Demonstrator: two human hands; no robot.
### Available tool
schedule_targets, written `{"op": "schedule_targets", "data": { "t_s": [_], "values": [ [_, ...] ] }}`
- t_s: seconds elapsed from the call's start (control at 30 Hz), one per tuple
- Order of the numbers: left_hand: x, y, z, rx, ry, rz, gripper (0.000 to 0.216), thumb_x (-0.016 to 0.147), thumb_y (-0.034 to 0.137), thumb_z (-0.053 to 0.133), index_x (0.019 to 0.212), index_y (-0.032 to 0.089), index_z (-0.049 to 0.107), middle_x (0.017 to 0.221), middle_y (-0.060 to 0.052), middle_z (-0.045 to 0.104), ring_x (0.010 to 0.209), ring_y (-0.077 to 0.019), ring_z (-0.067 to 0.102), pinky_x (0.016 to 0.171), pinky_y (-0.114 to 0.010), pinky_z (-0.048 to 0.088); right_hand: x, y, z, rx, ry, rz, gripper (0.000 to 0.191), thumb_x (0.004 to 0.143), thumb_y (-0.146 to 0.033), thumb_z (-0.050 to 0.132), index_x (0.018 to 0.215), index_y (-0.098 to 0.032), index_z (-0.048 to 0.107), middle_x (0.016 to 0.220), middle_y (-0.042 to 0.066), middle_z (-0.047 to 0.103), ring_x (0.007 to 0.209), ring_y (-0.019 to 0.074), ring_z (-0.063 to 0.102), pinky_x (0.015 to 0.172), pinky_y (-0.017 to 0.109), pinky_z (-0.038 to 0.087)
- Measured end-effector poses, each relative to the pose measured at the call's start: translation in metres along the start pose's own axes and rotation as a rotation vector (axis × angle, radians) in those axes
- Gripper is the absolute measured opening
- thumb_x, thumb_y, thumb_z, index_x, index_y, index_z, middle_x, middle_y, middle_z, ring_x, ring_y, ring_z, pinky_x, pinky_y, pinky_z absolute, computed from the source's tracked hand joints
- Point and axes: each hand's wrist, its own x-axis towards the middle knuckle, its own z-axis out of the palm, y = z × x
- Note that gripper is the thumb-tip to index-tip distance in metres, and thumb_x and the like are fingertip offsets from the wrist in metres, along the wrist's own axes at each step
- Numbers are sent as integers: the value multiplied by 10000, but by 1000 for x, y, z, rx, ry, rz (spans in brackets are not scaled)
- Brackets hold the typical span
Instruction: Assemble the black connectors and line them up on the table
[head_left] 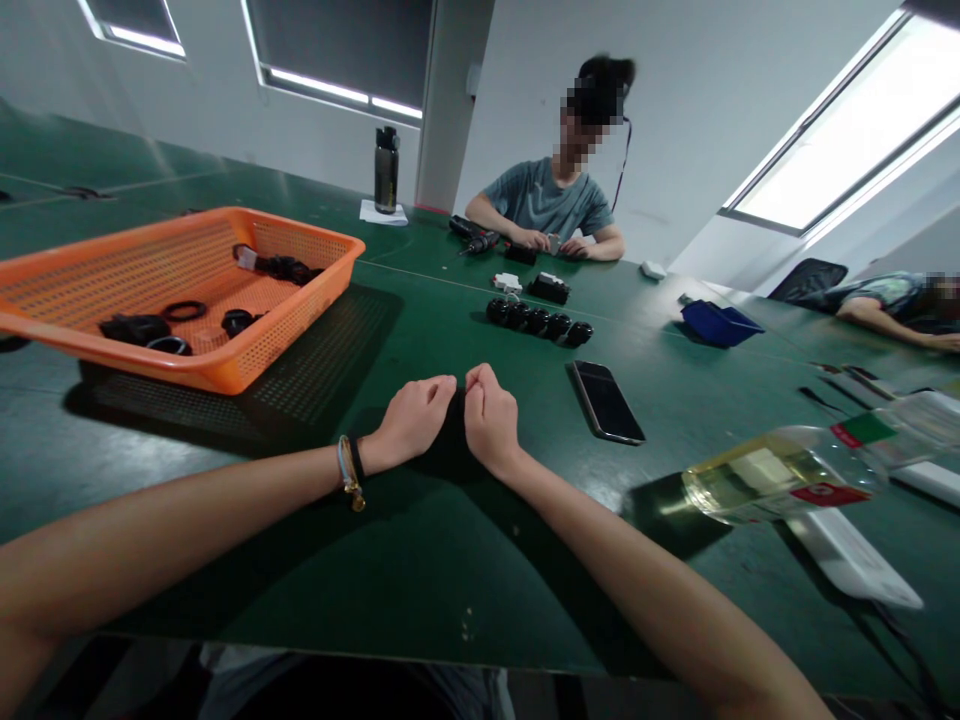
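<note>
The left hand [415,418] and the right hand [491,420] meet knuckle to knuckle at the middle of a green tabletop [450,570]. Their fingers are curled closed on a small black part [454,432], pinched between them and mostly hidden. Bare tabletop lies open from the hands back to the near edge. A phone [606,402] lies flat just right of the right hand, and a clear bottle [772,478] lies on its side farther right. An orange basket [300,325] holding black rings sits well to the left. Beyond the hands is a row of black knobs [538,322], then a co-worker [551,200] seated at the far edge, before grey walls and bright windows.
</note>
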Motion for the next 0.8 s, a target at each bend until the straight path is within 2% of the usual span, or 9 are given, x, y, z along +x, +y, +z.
{"op": "schedule_targets", "data": {
  "t_s": [0.13, 0.2, 0.27, 0.4, 0.5, 0.63, 0.8],
  "values": [
    [3, -4, 3, -165, -121, -149, 394, 871, 313, 226, 583, 168, 453, 486, 10, 489, 446, -118, 497, 423, -206, 355, 1, 7, -8, -111, 20, -345, 154, 784, -197, 296, 673, -205, 403, 543, -21, 445, 471, 103, 385, 498, 236, 296],
    [3, -8, 5, -154, -159, -136, 353, 869, 290, 249, 628, 163, 475, 499, 11, 501, 447, -121, 508, 407, -201, 360, 1, 9, -11, -141, 57, -461, 150, 780, -194, 308, 669, -205, 409, 561, -7, 468, 497, 108, 405, 512, 238, 314],
    [3, -13, 5, -77, -153, -76, 274, 852, 248, 299, 676, 162, 490, 542, 6, 526, 475, -127, 526, 425, -205, 380, 0, 8, -11, -142, 81, -502, 143, 778, -183, 313, 676, -204, 411, 558, -7, 468, 498, 109, 408, 509, 236, 319],
    [-2, -15, 4, 206, -92, 52, 122, 789, 135, 387, 724, 166, 485, 657, -21, 576, 614, -158, 567, 554, -248, 443, -5, -1, -8, -129, 70, -399, 136, 788, -165, 293, 717, -200, 404, 560, -17, 464, 477, 101, 401, 490, 222, 318],
    [-7, -12, 4, 379, -48, 78, 127, 787, 101, 373, 752, 160, 479, 691, -47, 587, 665, -181, 570, 619, -287, 453, -10, -10, -8, -131, 71, -290, 131, 792, -161, 277, 737, -201, 390, 561, -22, 456, 468, 100, 401, 485, 220, 315],
    [-11, -10, 5, 401, -5, 104, 250, 852, 116, 260, 740, 162, 479, 615, -33, 569, 613, -170, 561, 608, -276, 446, -12, -18, -8, -115, 53, -232, 119, 771, -150, 282, 709, -208, 366, 532, -34, 413, 445, 98, 371, 473, 225, 284],
    [-10, -9, 4, 445, 71, 152, 261, 863, 166, 285, 757, 153, 523, 667, -48, 615, 649, -170, 581, 618, -266, 435, -11, -19, -6, -75, 54, -101, 136, 769, -165, 269, 675, -211, 356, 516, -43, 382, 438, 96, 346, 479, 233, 252]
  ]
}}
